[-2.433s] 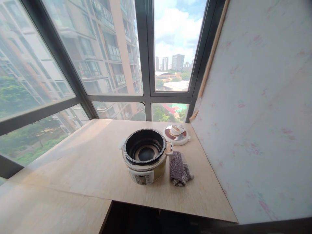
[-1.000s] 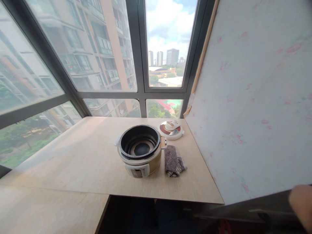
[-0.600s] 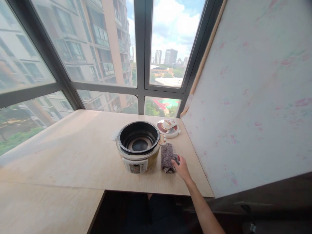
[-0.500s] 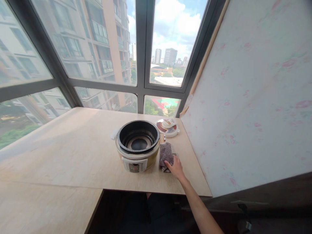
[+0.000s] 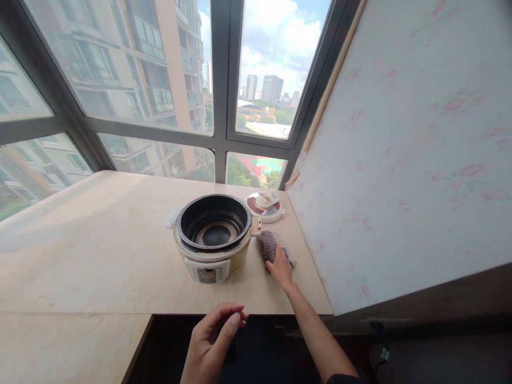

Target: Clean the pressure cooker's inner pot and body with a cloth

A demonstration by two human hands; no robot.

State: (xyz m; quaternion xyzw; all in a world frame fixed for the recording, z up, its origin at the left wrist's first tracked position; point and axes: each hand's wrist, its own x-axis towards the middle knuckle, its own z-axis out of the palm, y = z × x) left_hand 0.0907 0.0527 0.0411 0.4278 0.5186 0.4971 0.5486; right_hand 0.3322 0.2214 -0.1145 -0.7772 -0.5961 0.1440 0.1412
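Towel (image 5: 266, 244) of greyish-purple looped fabric, bunched, lies in the head view on the pale wood-grain countertop (image 5: 100, 256), under and just beyond the fingers of the right hand (image 5: 281, 268). The thumb of this hand is positioned at the near left side of the towel; the other fingers bend over its top and right side. Thumb and fingers are spread moderately apart and contact the fabric. Whether they grip it firmly cannot be determined, as the hand covers the near part.

The left hand (image 5: 212, 338) is positioned below the front edge of the countertop, well apart from the towel. Its fingers are loosely curled, unladen, with the thumb near the index finger and a gap between them.

A round electric cooker (image 5: 239, 260) with a gold-and-white body, black inner pot (image 5: 216, 221) and white front control panel (image 5: 207, 271) stands upright, uncovered, left of the towel. Its white right handle (image 5: 256, 228) is located just beside the far end of the towel. A round white lid (image 5: 266, 207) with a reddish-brown and silver top rests behind, near the window frame (image 5: 220, 106).
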